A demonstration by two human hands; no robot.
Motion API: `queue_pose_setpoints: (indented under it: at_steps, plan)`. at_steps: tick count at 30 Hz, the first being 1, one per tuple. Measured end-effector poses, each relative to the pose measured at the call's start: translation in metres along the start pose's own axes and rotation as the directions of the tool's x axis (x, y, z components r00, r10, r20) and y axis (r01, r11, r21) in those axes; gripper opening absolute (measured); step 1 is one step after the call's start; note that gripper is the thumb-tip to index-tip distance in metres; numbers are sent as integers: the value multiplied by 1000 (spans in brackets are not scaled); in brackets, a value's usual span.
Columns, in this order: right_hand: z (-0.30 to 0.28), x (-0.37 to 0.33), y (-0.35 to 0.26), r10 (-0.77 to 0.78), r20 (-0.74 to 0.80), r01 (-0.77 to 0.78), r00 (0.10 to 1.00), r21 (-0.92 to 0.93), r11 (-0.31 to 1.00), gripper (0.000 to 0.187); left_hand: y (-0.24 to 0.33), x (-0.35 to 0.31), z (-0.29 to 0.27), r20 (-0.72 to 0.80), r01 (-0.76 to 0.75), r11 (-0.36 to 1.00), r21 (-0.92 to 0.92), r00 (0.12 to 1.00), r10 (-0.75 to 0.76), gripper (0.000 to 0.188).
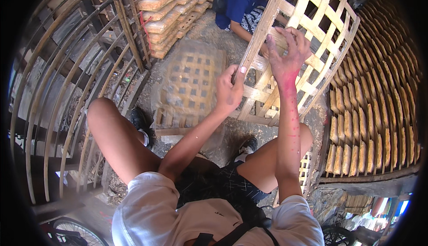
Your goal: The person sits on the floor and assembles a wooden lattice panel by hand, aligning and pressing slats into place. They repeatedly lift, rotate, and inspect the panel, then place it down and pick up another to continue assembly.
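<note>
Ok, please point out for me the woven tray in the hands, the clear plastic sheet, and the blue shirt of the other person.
Woven tray (269, 16): head view, on its long left rim.
Clear plastic sheet (191, 74): head view, near its middle.
Blue shirt (240, 0): head view, on its upper part.

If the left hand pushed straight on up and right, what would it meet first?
The pale, straight wooden side bar of the tan woven bamboo panel. The left hand's thumb already appears to rest against it, though depth is hard to judge here.
</note>
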State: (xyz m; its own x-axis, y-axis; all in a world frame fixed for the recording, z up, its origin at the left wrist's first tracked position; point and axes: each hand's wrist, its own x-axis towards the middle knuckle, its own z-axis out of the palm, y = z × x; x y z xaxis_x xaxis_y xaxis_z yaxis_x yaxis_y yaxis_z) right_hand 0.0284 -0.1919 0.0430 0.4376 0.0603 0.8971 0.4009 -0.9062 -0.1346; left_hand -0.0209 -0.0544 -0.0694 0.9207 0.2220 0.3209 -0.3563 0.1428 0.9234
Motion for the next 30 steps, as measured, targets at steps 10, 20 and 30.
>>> queue_pose_setpoints:
  at_steps: [10, 20, 30]
  plan:
    - [25, 8, -13, -41, -124, 44, 991, 27, 999, 13, 4, -5, -5, -33, -23, 1000, 19, 999, 24, 30]
    - [-4, -8, -41, 360, 361, -473, 860, 299, 829, 16, 5, 12, -19, -83, 46, 998, -29, 995, -49, 31]
    - [7, -60, -53, -306, 154, 301, 940, 55, 952, 45, 31, 20, -37, -92, 22, 996, -83, 995, -30, 30]
